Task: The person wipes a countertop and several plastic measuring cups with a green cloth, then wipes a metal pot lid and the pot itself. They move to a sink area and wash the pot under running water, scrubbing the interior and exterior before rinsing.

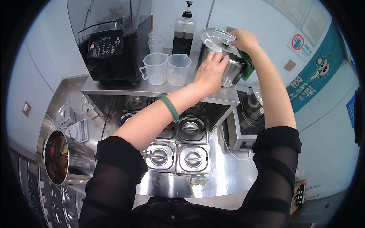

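On the raised steel shelf stands a steel pot (231, 74), its glass lid (212, 38) tilted up at the left. My right hand (244, 40) is at the lid's knob and rim; its fingertips are partly hidden. A dark green cloth (248, 68) hangs at the pot's right side, below that hand. My left hand (210, 72) rests with its fingers against the front of the pot near the rim. Left of it stand two clear plastic measuring jugs (155, 67), with a pump bottle of dark liquid (182, 40) behind them.
A black machine (108, 57) stands on the shelf's left. Lidded steel pans (193, 159) sit in the counter below. At the left is a large pot (81, 162) of dark liquid, near a scale (82, 129). Another glass-lidded pot (253, 105) stands on an induction cooker (243, 128) at the right.
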Motion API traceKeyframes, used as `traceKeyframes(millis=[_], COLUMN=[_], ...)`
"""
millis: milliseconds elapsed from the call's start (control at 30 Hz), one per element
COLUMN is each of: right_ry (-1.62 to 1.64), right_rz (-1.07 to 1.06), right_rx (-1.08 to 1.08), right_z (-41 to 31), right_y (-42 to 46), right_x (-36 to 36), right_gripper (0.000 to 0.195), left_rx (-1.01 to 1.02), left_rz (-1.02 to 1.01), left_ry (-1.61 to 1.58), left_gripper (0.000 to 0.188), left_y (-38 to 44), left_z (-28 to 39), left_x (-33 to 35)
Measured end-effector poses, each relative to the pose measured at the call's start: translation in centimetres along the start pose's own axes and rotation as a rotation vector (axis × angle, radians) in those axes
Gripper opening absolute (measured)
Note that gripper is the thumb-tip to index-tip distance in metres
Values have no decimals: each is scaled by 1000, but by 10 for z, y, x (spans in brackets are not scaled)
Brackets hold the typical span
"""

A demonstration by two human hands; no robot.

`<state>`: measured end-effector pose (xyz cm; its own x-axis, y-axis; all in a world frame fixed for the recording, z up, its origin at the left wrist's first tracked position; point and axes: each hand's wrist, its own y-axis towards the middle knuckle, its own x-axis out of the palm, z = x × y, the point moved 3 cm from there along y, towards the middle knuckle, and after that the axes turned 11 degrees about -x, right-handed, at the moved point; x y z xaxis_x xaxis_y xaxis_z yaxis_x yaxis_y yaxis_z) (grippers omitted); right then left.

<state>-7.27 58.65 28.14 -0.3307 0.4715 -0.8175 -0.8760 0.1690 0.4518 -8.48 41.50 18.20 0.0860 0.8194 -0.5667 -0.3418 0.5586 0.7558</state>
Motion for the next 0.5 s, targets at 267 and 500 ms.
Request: traceKeyframes(millis=[267, 500], right_ry=[274, 368], right_rz=[-283, -41], right_rx=[-24, 93], right_z=[9, 31], right_y=[40, 40], right_x=[46, 7], right_gripper=[33, 39], left_rx=[-27, -29], left_rz=[-46, -66], left_ry=[-30, -16], left_gripper=[55, 53], left_y=[-1, 0], left_z=[0, 0], left_x=[-5, -6])
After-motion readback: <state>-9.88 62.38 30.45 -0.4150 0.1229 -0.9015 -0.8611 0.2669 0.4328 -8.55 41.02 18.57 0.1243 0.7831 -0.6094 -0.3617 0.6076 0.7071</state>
